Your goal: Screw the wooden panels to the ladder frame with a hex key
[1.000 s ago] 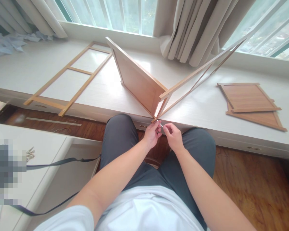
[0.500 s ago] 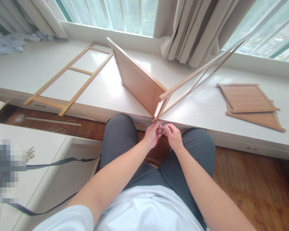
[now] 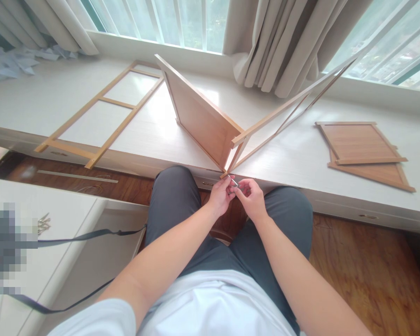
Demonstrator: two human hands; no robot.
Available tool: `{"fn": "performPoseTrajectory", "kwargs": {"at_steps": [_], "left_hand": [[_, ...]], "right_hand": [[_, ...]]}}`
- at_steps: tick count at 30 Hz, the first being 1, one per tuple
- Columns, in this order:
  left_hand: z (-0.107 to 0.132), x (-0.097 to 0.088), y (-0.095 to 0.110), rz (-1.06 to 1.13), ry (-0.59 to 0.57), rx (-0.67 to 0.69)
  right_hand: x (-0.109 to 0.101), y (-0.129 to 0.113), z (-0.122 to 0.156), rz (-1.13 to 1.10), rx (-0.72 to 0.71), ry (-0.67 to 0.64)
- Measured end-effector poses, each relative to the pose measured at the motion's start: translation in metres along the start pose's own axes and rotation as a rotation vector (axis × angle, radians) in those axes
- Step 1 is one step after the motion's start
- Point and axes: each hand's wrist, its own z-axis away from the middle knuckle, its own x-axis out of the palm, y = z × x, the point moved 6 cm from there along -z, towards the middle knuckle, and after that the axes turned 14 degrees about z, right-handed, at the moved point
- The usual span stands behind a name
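A slim metal rod, which looks like a hex key [image 3: 234, 182], spans the gap between my two hands just below the low corner of a wooden frame. My left hand [image 3: 222, 195] is closed with fingertips around the rod's upper end, close to the corner. On its other end, my right hand [image 3: 251, 193] pinches with thumb and fingers. Above them a wooden panel [image 3: 203, 119] stands on edge and meets an upright open wooden frame [image 3: 276, 113] in a V. The rod's tip and any screw there are too small to make out.
An open wooden frame [image 3: 117, 133] lies on the white ledge [image 3: 196, 151] to the left. Two stacked wooden panels [image 3: 364, 144] lie at the right. Curtains [image 3: 266, 51] hang behind. A white table [image 3: 73, 210] with a black strap [image 3: 91, 234] stands at my left.
My right hand's fingers have shifted slightly left and turned along the rod, closer to my left hand. The left hand and wooden parts stay in place.
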Motion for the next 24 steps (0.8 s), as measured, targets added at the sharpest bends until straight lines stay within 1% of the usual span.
{"fn": "performPoseTrajectory", "kwargs": {"at_steps": [3,6,24], "left_hand": [[0.0002,0.0004,-0.0010,0.020,0.000,-0.012],[0.0001,0.0002,-0.0020,0.040,0.002,-0.021],[-0.0018,0.0022,-0.0044,0.093,0.010,-0.075]], "right_hand": [[-0.0021,-0.0060,0.0008,0.073,-0.095,0.027],[-0.0028,-0.0101,0.0019,0.112,-0.143,0.031],[-0.0015,-0.0100,0.0025,0.141,-0.171,0.052]]}}
